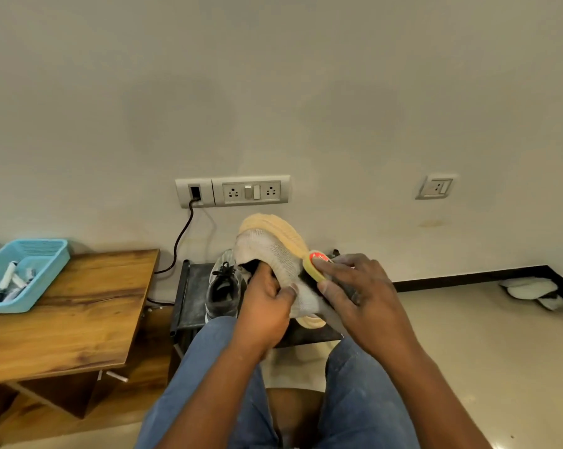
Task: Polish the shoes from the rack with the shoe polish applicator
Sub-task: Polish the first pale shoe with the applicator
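Observation:
A white knit shoe (273,251) with a pale yellow sole is held up, toe pointing away, above the low dark shoe rack (189,296). My left hand (267,303) grips it, fingers inside the opening and thumb across the heel side. My right hand (354,290) pinches the shoe polish applicator (314,264), a yellow piece with a red top, against the shoe's right side near the sole. A grey and black laced shoe (223,286) sits on the rack, left of the held shoe.
A wooden table (72,319) stands at the left with a blue basket (24,273) of small items. A black cable (182,238) runs from the wall sockets (233,191). A pale bundle (532,291) lies on the floor at the right wall. My knees in jeans (364,400) fill the foreground.

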